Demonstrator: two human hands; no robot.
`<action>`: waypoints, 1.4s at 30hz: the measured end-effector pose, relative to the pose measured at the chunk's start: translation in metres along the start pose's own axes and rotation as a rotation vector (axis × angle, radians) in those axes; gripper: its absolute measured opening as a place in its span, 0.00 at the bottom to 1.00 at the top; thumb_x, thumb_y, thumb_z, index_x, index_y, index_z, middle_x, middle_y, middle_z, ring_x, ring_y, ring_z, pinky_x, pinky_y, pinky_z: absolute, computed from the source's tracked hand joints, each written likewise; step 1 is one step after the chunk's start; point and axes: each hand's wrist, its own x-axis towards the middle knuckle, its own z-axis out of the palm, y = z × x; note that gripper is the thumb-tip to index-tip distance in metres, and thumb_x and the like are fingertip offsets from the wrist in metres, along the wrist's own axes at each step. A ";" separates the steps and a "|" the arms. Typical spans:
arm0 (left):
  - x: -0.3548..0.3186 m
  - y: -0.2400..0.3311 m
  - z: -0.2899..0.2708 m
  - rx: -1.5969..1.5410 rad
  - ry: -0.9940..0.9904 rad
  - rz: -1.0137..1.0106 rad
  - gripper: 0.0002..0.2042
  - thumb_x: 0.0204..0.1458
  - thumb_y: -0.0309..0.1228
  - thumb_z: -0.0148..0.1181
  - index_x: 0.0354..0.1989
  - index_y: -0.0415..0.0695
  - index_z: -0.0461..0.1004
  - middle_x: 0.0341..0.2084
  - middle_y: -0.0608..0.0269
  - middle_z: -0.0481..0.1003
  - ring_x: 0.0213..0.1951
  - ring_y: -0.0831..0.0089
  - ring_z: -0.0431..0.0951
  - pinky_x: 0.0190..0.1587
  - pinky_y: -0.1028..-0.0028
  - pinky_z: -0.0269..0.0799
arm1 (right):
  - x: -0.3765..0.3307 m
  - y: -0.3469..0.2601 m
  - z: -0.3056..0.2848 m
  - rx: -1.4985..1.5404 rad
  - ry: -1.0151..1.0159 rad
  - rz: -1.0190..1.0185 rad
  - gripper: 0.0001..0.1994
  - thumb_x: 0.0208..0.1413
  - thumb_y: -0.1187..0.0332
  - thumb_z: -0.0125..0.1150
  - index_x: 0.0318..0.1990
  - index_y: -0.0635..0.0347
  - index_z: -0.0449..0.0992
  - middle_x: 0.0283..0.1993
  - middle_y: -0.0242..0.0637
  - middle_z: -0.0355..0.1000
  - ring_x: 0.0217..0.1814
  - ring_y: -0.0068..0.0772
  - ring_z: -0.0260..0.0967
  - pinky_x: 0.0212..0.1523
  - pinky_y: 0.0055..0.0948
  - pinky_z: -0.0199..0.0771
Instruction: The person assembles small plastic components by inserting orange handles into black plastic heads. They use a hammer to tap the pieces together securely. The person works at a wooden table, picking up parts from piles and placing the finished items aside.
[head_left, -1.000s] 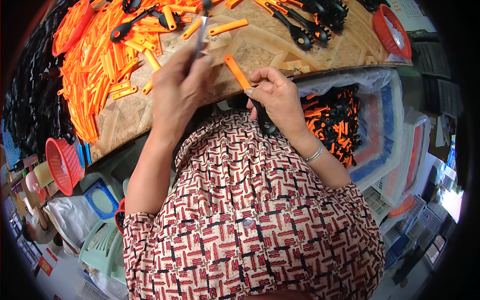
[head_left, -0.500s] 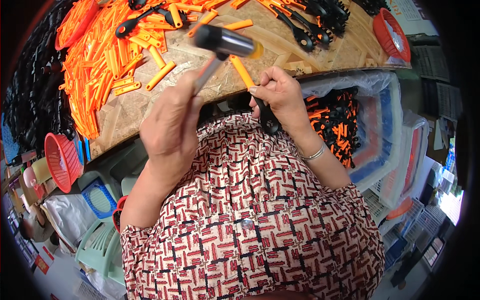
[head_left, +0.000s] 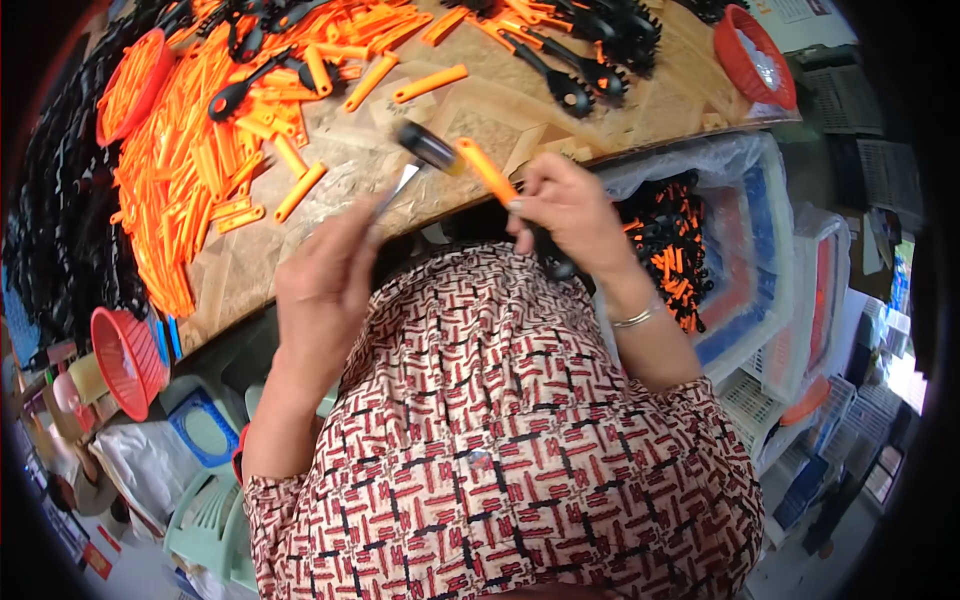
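My left hand (head_left: 322, 268) is closed round the handle of a mallet (head_left: 428, 148), whose dark head has a yellowish end and is blurred by motion. The head is close beside the tip of an orange handle. That handle belongs to a black kitchen utensil (head_left: 488, 172), gripped by my right hand (head_left: 572, 215) at the table's front edge. Its black end points down toward my lap and is partly hidden by my fingers. Loose orange handles (head_left: 190, 170) are heaped on the table at left, and black slotted spoons (head_left: 568, 92) lie at the far side.
A patterned wooden table (head_left: 370, 190) curves in front of me. Lined with clear plastic, a crate (head_left: 745, 270) at right holds black and orange utensils (head_left: 680, 270). Red baskets stand at the far right (head_left: 745, 50) and left (head_left: 130, 360). Black parts (head_left: 65, 230) pile up at far left.
The mallet has swung down from above, its head now nearer the orange handle's tip. My left hand has dropped a little with it. My right hand keeps its grip on the utensil.
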 end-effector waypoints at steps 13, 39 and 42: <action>0.054 -0.026 0.013 -0.135 -0.026 -0.501 0.13 0.61 0.31 0.62 0.52 0.40 0.79 0.19 0.76 0.65 0.24 0.86 0.64 0.27 0.80 0.60 | 0.022 -0.063 -0.076 -1.307 0.477 -0.662 0.08 0.59 0.64 0.61 0.37 0.57 0.80 0.38 0.41 0.77 0.41 0.44 0.75 0.41 0.39 0.75; 0.103 -0.016 0.025 -0.255 -0.632 -0.172 0.08 0.59 0.33 0.65 0.40 0.41 0.80 0.20 0.68 0.75 0.21 0.79 0.71 0.26 0.75 0.65 | -0.009 -0.019 0.009 -0.788 0.206 -0.370 0.09 0.51 0.69 0.67 0.38 0.63 0.80 0.34 0.46 0.76 0.36 0.52 0.76 0.38 0.41 0.75; 0.108 -0.007 0.030 -0.115 -0.645 -0.073 0.10 0.55 0.35 0.66 0.35 0.39 0.80 0.20 0.59 0.75 0.22 0.70 0.73 0.29 0.67 0.67 | -0.008 -0.013 0.012 -0.682 0.232 -0.210 0.09 0.53 0.68 0.68 0.33 0.66 0.80 0.25 0.44 0.75 0.25 0.37 0.74 0.29 0.33 0.71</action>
